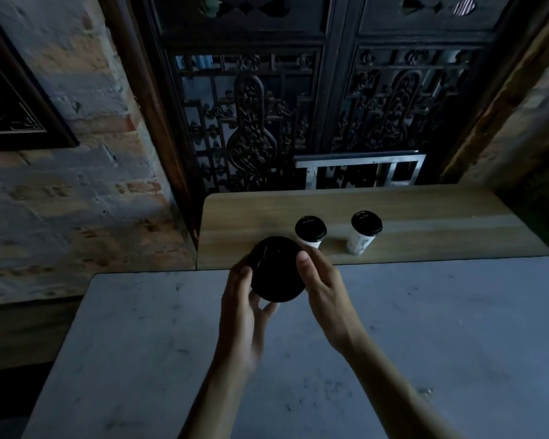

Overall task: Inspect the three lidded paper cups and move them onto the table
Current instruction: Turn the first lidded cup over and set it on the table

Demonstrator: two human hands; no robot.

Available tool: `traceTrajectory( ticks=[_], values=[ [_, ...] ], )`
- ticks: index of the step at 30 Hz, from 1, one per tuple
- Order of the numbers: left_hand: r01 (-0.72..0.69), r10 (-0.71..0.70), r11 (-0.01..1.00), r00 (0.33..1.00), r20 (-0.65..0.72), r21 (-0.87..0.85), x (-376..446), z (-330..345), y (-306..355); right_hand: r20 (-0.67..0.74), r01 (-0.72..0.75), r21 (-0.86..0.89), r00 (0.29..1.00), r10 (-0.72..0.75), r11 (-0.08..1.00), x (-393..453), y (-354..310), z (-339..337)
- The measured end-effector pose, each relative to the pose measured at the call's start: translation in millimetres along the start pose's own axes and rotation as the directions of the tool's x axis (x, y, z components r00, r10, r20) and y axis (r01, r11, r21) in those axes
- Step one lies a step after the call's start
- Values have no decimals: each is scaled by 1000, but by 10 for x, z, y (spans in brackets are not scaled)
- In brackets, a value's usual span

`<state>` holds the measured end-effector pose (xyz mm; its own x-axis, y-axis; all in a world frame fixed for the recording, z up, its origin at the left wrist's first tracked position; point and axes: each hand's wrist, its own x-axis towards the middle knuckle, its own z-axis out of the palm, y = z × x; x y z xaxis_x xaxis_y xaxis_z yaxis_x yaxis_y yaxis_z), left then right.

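Observation:
A paper cup with a black lid (276, 269) is held up in the air between both of my hands, over the far edge of the grey table (140, 359). Only its lid shows; the body is hidden below. My left hand (240, 307) cups its left and lower side. My right hand (322, 280) grips its right side, thumb on the lid's rim. Two more white cups with black lids stand upright on the wooden bench (425, 217) behind the table: one (310, 231) just beyond the held cup, the other (364, 231) to its right.
A carved dark wooden screen (257, 122) rises behind the bench, with a metal frame (362, 163) leaning at its foot. A brick wall (76, 201) closes the left side and bears a dark framed picture (10, 106).

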<state>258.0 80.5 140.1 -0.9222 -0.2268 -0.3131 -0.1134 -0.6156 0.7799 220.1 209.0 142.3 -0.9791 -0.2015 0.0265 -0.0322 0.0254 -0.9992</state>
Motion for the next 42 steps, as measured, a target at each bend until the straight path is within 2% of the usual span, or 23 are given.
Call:
traceTrajectory(
  ticks=[3, 8, 13, 22, 35, 42],
  values=[
    [34, -34, 999, 998, -52, 3, 27, -149, -65, 39, -134, 50, 990, 132, 990, 15, 148, 88],
    [88, -63, 987, 982, -177, 138, 151, -448, -181, 114, -372, 152, 927, 357, 916, 42, 367, 252],
    [163, -106, 967, 956, -273, 196, 278, -726, -301, 153, -482, 146, 874, 462, 864, 99, 651, 401],
    [265, -148, 906, 928, -341, 329, 257, -1015, -520, 135, -580, 101, 813, 567, 808, -25, 1206, 519],
    [284, -158, 884, 929, -334, 372, 212, -1258, -794, 133, -637, 56, 768, 627, 769, -170, 1486, 558],
    [290, -167, 889, 926, -337, 355, 263, -1342, -813, 128, -631, 31, 772, 623, 775, -154, 1467, 557]
  ],
)
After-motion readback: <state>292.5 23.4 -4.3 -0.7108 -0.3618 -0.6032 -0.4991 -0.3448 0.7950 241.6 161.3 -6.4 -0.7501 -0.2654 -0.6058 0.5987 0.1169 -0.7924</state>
